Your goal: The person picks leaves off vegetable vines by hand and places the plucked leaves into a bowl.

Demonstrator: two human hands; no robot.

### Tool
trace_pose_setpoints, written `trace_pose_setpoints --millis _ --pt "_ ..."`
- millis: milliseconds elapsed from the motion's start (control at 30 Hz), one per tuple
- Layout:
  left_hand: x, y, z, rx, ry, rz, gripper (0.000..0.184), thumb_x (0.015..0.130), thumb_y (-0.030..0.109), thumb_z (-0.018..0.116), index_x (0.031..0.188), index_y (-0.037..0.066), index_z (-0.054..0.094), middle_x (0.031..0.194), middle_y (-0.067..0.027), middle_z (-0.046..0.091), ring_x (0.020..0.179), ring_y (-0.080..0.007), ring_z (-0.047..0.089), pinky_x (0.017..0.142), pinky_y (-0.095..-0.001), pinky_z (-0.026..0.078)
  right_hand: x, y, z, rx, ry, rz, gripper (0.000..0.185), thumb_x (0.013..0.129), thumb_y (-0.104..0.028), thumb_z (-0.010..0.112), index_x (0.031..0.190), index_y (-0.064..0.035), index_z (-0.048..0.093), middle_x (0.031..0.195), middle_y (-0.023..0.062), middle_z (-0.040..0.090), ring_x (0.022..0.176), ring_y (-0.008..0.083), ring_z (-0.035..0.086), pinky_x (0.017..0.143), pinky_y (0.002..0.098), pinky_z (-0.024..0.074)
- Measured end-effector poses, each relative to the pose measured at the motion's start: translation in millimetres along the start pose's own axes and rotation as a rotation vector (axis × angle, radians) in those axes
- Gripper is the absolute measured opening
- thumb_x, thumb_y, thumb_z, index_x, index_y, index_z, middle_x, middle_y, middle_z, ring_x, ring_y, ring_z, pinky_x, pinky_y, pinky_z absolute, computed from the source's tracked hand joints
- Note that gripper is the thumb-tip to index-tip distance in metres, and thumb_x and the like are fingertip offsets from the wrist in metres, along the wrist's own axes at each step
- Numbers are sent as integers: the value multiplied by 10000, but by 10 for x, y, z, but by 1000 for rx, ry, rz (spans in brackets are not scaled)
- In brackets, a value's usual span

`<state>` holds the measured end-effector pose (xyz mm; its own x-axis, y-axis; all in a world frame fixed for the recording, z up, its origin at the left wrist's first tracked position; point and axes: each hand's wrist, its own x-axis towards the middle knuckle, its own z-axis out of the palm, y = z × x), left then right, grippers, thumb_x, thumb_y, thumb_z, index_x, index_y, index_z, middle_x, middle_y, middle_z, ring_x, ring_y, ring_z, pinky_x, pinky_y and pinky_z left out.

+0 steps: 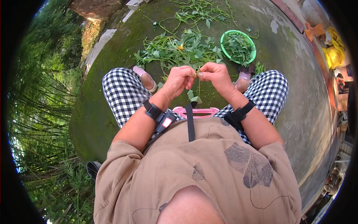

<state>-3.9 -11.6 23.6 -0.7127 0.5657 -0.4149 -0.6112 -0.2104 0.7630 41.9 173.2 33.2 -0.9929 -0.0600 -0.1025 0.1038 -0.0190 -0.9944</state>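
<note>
My left hand point(180, 79) and my right hand point(216, 76) meet in front of my lap, fingertips almost touching. Both pinch a thin green leafy stem point(198, 88), which hangs down between them with a few leaves at its lower end. Just beyond my hands, a heap of leafy green vines point(182, 50) lies on the ground, with one orange-yellow spot among the leaves. To the right of the heap stands a green plastic basket point(254, 56) with picked leaves point(238, 46) inside.
More long vine stems point(201, 11) spread across the mossy concrete ground point(119, 48) farther off. A pink plastic stool point(212, 111) shows between my legs. Thick greenery point(44, 93) borders the left side. Along the right edge are a yellow bag point(333, 52) and assorted clutter.
</note>
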Motion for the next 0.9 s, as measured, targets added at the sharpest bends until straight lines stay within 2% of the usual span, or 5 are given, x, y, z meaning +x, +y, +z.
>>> trace_pose_setpoints --millis 100,233,367,500,900 --pt "17 -16 -15 -38 41 34 71 778 47 586 763 -16 617 604 -59 563 432 -135 507 375 -256 385 44 -58 -82 41 94 14 86 821 -84 687 823 -3 662 693 5 626 611 66 550 568 211 440" --pt "43 -42 -96 -48 114 46 73 785 43 579 738 -7 606 605 -62 554 444 -139 496 387 -265 384 133 -98 -270 52 278 -8 67 848 -74 668 826 -12 655 699 4 624 596 59 539 547 208 421" --pt "75 -63 -166 -49 194 23 98 790 57 580 708 6 593 608 -63 552 454 -142 500 402 -270 395 232 -103 -565 65 419 -94 97 879 -122 659 906 -29 671 757 12 655 651 77 597 594 205 451" --pt "136 -146 -361 -16 254 26 103 787 66 581 698 15 588 606 -61 552 459 -147 504 411 -277 403 253 -245 -806 71 595 -90 113 897 -126 647 937 -20 661 780 39 673 636 92 620 578 202 466" --pt "314 -536 -906 213 463 -131 128 775 81 562 659 26 561 579 -63 531 410 -172 485 366 -303 375 233 -328 -1291 145 825 -173 75 922 -97 610 943 -28 628 766 76 695 584 121 648 484 185 444"
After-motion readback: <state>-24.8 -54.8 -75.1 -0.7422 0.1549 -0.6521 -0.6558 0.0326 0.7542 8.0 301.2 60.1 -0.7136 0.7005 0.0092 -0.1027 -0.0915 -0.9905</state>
